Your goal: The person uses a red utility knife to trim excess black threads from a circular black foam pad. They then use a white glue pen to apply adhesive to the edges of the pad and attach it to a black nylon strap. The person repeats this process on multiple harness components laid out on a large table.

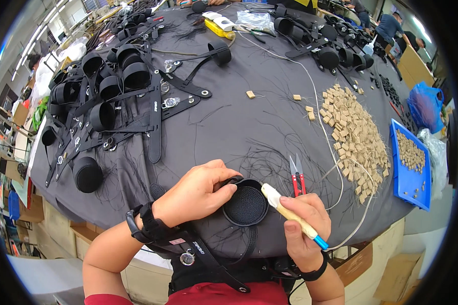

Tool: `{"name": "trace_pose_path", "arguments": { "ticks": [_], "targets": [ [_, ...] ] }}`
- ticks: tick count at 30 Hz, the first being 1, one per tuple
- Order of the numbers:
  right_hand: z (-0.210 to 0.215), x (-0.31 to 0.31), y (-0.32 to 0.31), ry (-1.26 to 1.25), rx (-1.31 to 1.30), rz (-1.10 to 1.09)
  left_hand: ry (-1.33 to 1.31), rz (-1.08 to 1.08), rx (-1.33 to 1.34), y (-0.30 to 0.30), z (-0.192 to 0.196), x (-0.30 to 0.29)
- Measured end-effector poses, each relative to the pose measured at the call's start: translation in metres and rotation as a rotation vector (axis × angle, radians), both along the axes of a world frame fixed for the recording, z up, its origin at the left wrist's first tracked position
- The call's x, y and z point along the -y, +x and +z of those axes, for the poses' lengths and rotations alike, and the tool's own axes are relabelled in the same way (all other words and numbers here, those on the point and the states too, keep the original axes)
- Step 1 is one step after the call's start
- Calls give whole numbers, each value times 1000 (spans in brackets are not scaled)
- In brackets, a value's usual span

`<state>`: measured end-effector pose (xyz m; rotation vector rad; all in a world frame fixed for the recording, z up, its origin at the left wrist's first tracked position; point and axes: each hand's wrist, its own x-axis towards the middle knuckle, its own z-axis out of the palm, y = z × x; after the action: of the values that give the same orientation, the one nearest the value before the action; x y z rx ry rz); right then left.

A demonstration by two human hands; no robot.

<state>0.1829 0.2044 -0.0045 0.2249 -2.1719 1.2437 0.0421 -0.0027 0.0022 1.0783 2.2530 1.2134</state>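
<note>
Near the table's front edge, my left hand (196, 195) pinches the rim of a round black leather cup (245, 204) between thumb and fingers. The cup's textured inside faces up. From it a black strap (201, 254) with a clear-wrapped metal fitting hangs over my lap. My right hand (310, 229) is wrapped round a pen-shaped corded tool (296, 217) with a cream, taped-looking body and a blue end. The tool's tip is close to the cup's right rim; whether they touch I cannot tell. Red-handled thread snips (297, 175) lie just beyond my right hand, blades pointing away.
A heap of small beige tabs (355, 140) lies to the right, beside a blue tray (395, 157) holding more. Black cups on straps (104, 114) are piled at left, others (331, 56) at far right. Loose black threads and a pale cord (315, 84) cross the grey cloth (208, 134).
</note>
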Motion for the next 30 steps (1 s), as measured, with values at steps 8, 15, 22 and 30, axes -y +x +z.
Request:
{"name": "trace_pose_path", "arguments": {
  "ticks": [8, 15, 22, 30],
  "targets": [
    [3, 8, -9, 64, 6, 12, 52, -10, 269, -6, -6, 3],
    [8, 13, -10, 224, 31, -27, 52, -49, 354, -11, -8, 3],
    [12, 15, -12, 227, 19, -28, 82, -69, 342, -13, -12, 4],
    [13, 16, -15, 231, 48, -14, 79, -39, 471, -15, -9, 3]
  ]
}}
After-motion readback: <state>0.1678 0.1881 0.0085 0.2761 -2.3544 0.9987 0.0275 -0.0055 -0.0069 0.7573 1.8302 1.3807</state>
